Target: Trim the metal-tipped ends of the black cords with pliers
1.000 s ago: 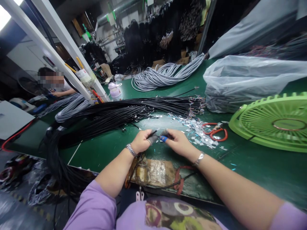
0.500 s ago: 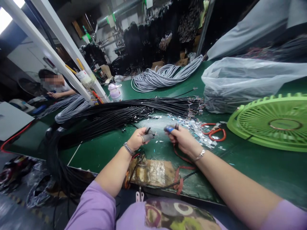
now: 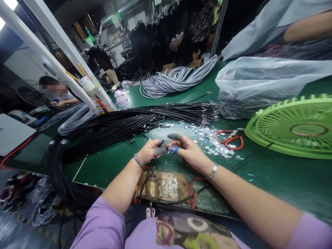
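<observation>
The green table (image 3: 272,180) fills the view, and across it lies a long bundle of black cables (image 3: 124,124), its bared ends fanned toward a clear plastic bag (image 3: 259,83) and a green fan grille (image 3: 293,128) on the right. A coil of grey cables (image 3: 176,77) sits further back. A co-worker's arm (image 3: 306,26) shows at the top right, well apart from the work. Between the bundle and the hands is a scatter of foil scraps (image 3: 210,138), with red scissors (image 3: 232,140) lying at its edge, untouched. Near the table's front edge the left hand (image 3: 149,151) is closed tight on a single cable (image 3: 162,142), thumb and forefinger pinched just below its tip. The right hand (image 3: 190,152) meets it, fingers narrow, nipping the very end with a blue-capped thumb (image 3: 174,149). Judging by the heap of scraps, many ends are already stripped; how many in the bundle are left cannot be told.
</observation>
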The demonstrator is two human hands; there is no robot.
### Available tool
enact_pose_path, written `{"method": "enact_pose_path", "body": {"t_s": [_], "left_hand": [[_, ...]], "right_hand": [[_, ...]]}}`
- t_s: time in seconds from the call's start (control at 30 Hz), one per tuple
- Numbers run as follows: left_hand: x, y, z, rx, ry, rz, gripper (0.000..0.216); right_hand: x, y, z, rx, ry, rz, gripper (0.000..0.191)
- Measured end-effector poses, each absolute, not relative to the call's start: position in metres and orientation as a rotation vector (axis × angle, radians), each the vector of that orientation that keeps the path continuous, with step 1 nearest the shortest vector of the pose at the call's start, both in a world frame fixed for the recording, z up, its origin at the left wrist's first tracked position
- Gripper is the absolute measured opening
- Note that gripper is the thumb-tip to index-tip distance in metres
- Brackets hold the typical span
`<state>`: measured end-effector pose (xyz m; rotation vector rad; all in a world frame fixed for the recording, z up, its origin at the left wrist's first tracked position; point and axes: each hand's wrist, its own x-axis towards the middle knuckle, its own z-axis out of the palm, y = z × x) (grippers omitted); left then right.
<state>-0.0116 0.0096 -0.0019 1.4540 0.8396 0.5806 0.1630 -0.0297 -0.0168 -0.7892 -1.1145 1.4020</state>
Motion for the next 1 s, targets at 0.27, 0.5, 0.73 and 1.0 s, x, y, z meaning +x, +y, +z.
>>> {"method": "enact_pose_path", "body": {"t_s": [0.27,0.5,0.73,1.0], "left_hand": [[-0.012,0.010,-0.002,1.469,0.855,0.589,0.046],[-0.007,0.009,-0.001,1.461,0.937,0.702,0.050],[-0.005,0.008,0.001,1.451,0.974,0.750,0.053],[0.000,0.005,0.002,1.498,0.950,0.770,0.046]], "right_hand": [[0.162,-0.032,-0.016,-0.843,-1.096,1.436,0.041],[0.158,-0.033,-0.020,-0.954,-1.169,1.329,0.038],[0.160,-0.032,-0.019,-0.990,-0.995,1.310,0.036],[0.154,-0.034,-0.018,-0.976,-0.904,1.368,0.042]]}}
